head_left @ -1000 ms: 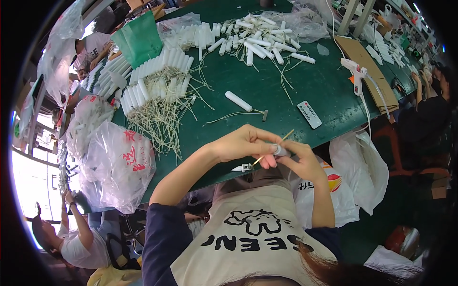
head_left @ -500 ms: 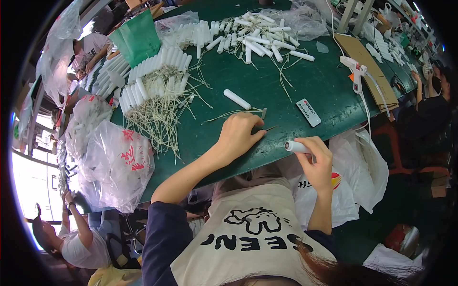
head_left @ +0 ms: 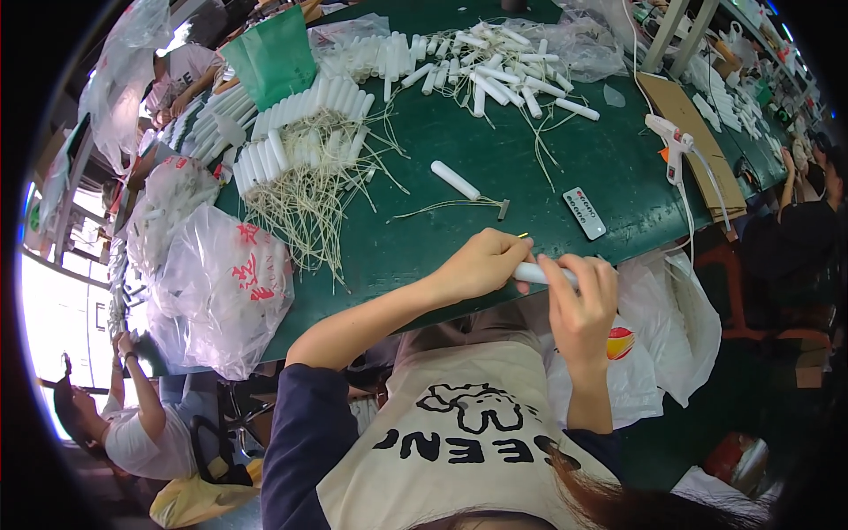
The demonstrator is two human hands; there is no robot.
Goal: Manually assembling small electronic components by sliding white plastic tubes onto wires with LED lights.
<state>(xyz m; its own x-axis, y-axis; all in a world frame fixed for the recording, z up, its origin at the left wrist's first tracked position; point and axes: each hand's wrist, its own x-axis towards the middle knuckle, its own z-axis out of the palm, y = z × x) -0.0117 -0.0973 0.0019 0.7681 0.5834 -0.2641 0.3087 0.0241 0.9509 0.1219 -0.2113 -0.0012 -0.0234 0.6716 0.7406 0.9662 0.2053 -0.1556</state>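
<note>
In front of my body, over the near edge of the green table, both hands meet at a white plastic tube (head_left: 545, 274). My right hand (head_left: 580, 300) grips this tube near its right end. Against its left end are the fingers of my left hand (head_left: 484, 263), pinched closed. A thin strip with a yellowish edge (head_left: 523, 236) sticks out from the left fingertips; most of it is hidden. Just beyond lies another white tube (head_left: 455, 180), near a pair of thin wires (head_left: 446, 207) ending in a small flat piece (head_left: 503, 210).
A small remote control (head_left: 584, 215) and a white glue gun (head_left: 673, 146) lie to the right, beside a cardboard sheet (head_left: 693, 132). Bundled wired tubes (head_left: 305, 141) fill the left, more tubes (head_left: 503, 66) the back. Plastic bags (head_left: 221, 283) bulge at the table's left edge. Other people sit nearby.
My right hand has brought the tube leftward and turned it, so its end meets my left fingers. My left hand has moved right and slightly nearer. The whole view has shifted a little.
</note>
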